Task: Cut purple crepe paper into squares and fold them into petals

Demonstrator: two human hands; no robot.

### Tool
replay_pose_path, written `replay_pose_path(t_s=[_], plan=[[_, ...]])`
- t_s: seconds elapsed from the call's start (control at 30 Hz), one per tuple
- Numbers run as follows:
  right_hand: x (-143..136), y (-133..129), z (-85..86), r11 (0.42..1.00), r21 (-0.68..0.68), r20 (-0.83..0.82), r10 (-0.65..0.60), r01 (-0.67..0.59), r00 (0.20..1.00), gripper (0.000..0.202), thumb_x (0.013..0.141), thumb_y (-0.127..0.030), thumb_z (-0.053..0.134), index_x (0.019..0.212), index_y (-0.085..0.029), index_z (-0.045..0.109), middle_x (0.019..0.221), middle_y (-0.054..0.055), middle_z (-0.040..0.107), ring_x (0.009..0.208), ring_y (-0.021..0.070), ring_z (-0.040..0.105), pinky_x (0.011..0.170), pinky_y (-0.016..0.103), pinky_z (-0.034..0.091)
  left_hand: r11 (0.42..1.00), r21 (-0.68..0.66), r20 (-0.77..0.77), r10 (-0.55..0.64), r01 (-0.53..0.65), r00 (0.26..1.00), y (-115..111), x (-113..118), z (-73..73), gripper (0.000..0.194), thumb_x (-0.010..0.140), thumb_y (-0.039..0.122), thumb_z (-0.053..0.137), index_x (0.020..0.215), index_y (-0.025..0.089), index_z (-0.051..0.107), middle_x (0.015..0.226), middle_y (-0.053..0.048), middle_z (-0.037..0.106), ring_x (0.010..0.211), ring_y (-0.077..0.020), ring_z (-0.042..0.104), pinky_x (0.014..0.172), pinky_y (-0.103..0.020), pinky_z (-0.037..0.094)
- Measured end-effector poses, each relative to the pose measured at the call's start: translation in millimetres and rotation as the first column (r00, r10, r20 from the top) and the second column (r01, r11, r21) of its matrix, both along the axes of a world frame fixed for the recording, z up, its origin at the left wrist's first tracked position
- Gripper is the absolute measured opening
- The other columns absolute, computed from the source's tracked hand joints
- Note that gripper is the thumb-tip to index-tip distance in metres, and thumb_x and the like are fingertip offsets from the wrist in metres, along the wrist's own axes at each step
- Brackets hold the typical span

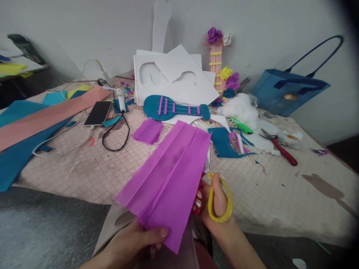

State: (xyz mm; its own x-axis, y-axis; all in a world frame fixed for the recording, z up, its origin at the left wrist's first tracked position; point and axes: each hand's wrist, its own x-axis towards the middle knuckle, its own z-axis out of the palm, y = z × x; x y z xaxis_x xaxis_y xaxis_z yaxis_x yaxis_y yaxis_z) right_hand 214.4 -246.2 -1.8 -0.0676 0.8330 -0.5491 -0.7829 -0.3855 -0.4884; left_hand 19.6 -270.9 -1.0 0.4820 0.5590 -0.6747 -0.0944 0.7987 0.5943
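Note:
A large folded sheet of purple paper hangs above the table's front edge. My left hand pinches its lower left corner, thumb on top. My right hand holds scissors with a yellow handle loop; the thumb is through that loop and the fingers are around a red part. The blades are mostly hidden behind the paper's right edge. Beyond the sheet lie a stack of small purple pieces and a teal guitar-shaped piece with purple strips.
Teal and pink paper strips, a phone and cables lie left. Teal paper scraps, red-handled pruners and white shredded material lie right. A blue bag stands by the wall, near white cut-out sheets.

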Motion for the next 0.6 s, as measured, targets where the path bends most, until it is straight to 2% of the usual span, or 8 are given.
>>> replay_pose_path(t_s=[0.2, 0.3, 0.4, 0.6], plan=[[-2.8, 2.8, 0.4, 0.998, -0.047, 0.042, -0.033, 0.035, 0.999, 0.063, 0.070, -0.081, 0.045, 0.052, -0.020, 0.039, 0.038, -0.008, 0.031, 0.031, 0.0062, 0.027, 0.034, 0.020, 0.026, 1.000, 0.007, -0.019, -0.011, 0.011, 1.000, -0.3, -2.1, 1.3, 0.041, 0.059, 0.045, 0.082, 0.058, 0.014, 0.055, 0.052, 0.002, 0.050, 0.049, -0.0074, 0.041, 0.050, -0.021, 0.028], [-2.5, 3.3, 3.7, 1.000, -0.003, 0.028, -0.026, 0.026, 0.999, 0.062, 0.072, -0.079, 0.046, 0.055, -0.019, 0.044, 0.041, -0.006, 0.037, 0.033, 0.0068, 0.032, 0.036, 0.020, 0.027, 1.000, 0.012, -0.034, -0.025, 0.025, 0.999, -0.7, -4.7, -1.6, 0.041, 0.059, 0.045, 0.082, 0.057, 0.014, 0.055, 0.051, 0.002, 0.050, 0.049, -0.0077, 0.041, 0.050, -0.021, 0.026], [1.2, 5.6, 5.2, 0.998, 0.050, 0.015, 0.027, -0.028, 1.000, 0.064, 0.067, -0.082, 0.047, 0.055, -0.020, 0.045, 0.042, -0.004, 0.040, 0.036, 0.0083, 0.034, 0.038, 0.022, 0.030, 0.999, 0.018, -0.027, -0.042, 0.042, 0.999, -1.3, -7.2, -4.8, 0.042, 0.059, 0.047, 0.081, 0.058, 0.014, 0.055, 0.051, 0.003, 0.049, 0.048, -0.0078, 0.040, 0.050, -0.022, 0.025], [9.2, 11.9, -6.1, 0.998, 0.044, 0.051, 0.039, -0.041, 0.998, 0.069, 0.067, -0.086, 0.039, 0.048, -0.020, 0.038, 0.037, -0.006, 0.033, 0.032, 0.0071, 0.031, 0.035, 0.022, 0.028, 0.999, 0.007, -0.050, -0.039, 0.040, 0.998, -1.1, -9.7, -0.7, 0.040, 0.058, 0.047, 0.081, 0.060, 0.015, 0.056, 0.053, 0.002, 0.051, 0.050, -0.0089, 0.041, 0.051, -0.022, 0.028]])
